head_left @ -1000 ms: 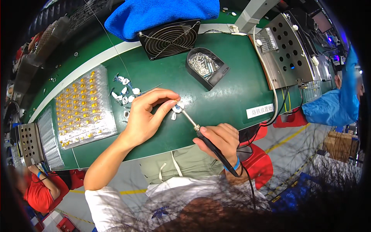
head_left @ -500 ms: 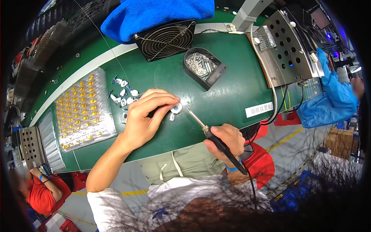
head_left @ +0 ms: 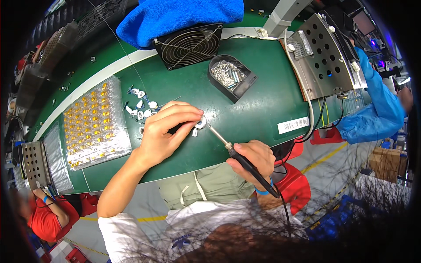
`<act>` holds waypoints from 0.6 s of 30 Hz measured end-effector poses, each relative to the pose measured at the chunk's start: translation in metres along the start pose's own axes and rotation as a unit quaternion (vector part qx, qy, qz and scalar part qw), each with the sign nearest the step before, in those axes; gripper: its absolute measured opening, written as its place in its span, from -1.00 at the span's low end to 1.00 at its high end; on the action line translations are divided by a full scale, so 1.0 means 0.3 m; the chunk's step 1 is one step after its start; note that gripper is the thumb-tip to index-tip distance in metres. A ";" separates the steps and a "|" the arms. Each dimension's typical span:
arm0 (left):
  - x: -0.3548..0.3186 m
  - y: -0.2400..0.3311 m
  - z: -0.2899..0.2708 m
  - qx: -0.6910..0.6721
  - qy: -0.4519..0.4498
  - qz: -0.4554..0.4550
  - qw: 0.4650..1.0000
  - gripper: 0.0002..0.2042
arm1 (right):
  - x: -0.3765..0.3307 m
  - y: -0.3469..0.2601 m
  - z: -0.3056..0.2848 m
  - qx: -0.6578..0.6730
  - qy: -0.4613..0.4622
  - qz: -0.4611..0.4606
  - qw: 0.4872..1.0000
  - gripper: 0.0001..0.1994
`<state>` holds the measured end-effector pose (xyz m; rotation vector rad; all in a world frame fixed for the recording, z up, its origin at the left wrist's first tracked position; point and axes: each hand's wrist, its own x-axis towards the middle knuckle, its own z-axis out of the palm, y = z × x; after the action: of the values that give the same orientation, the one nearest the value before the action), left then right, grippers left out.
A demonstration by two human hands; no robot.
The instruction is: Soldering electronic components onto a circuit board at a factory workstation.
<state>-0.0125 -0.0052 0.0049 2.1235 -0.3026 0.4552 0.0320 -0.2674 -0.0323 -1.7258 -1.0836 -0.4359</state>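
Between the fingertips of my left hand (head_left: 166, 131) is a small round white part (head_left: 201, 124), close above the green table (head_left: 245, 118). My right hand (head_left: 255, 160) is closed round the dark handle of a soldering iron (head_left: 245, 163). The iron's thin metal tip reaches the right side of the white part; whether it touches is too small to tell. A thin wire or tool shaft sticks out beyond my left knuckles. Left of that hand lie several more small white parts (head_left: 140, 104) with dark blue pieces on them.
A clear tray (head_left: 96, 127) of small yellow pieces lies at left. Farther back are a black fan (head_left: 188, 46), a blue towel (head_left: 180, 19) and a black bin (head_left: 232, 79) of small metal pieces. A perforated metal box (head_left: 322, 57) stands right. Co-workers sit at both sides.
My right hand has moved slightly left, bringing the soldering iron's tip up to the white part. My left hand has barely moved and keeps its hold.
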 end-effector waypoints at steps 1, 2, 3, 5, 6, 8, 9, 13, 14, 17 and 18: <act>0.001 0.001 0.000 -0.003 0.005 -0.005 1.000 -0.79 | 0.002 0.001 0.001 0.013 -0.003 0.005 1.000 -0.61; 0.001 0.001 0.002 -0.004 0.006 -0.006 1.000 -0.79 | 0.006 0.002 0.002 0.013 -0.004 0.005 1.000 -0.61; -0.001 0.002 0.002 -0.012 0.010 -0.012 1.000 -0.79 | 0.011 0.004 0.004 0.011 -0.012 -0.002 1.000 -0.61; -0.004 0.006 0.002 -0.020 0.015 -0.020 0.999 -0.79 | 0.016 0.002 0.006 0.011 -0.020 -0.008 1.000 -0.61; -0.002 0.011 0.001 -0.020 0.016 -0.025 0.999 -0.78 | 0.020 -0.002 0.004 0.004 -0.028 -0.007 1.000 -0.60; -0.002 0.017 -0.001 -0.022 0.018 -0.031 0.999 -0.77 | 0.019 -0.003 0.002 -0.003 -0.037 -0.007 0.999 -0.58; -0.002 0.017 -0.003 -0.020 0.016 -0.031 0.999 -0.76 | 0.016 -0.001 0.003 -0.002 -0.041 -0.006 0.999 -0.57; -0.003 0.014 -0.002 -0.024 0.012 -0.038 0.999 -0.73 | 0.018 -0.006 0.002 -0.009 -0.053 -0.005 0.999 -0.55; -0.002 0.015 -0.003 -0.025 0.012 -0.038 0.999 -0.73 | 0.018 -0.006 0.001 -0.010 -0.054 -0.005 0.999 -0.55; 0.000 0.019 -0.001 -0.025 0.012 -0.038 0.999 -0.73 | 0.015 -0.003 0.003 -0.014 -0.056 -0.003 0.998 -0.55; 0.002 0.018 0.001 -0.024 0.022 -0.029 0.999 -0.74 | 0.015 -0.003 0.002 -0.015 -0.058 -0.003 0.998 -0.54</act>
<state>-0.0139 -0.0084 0.0089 2.0674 -0.2236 0.4552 0.0335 -0.2646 -0.0287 -1.7927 -1.1699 -0.3605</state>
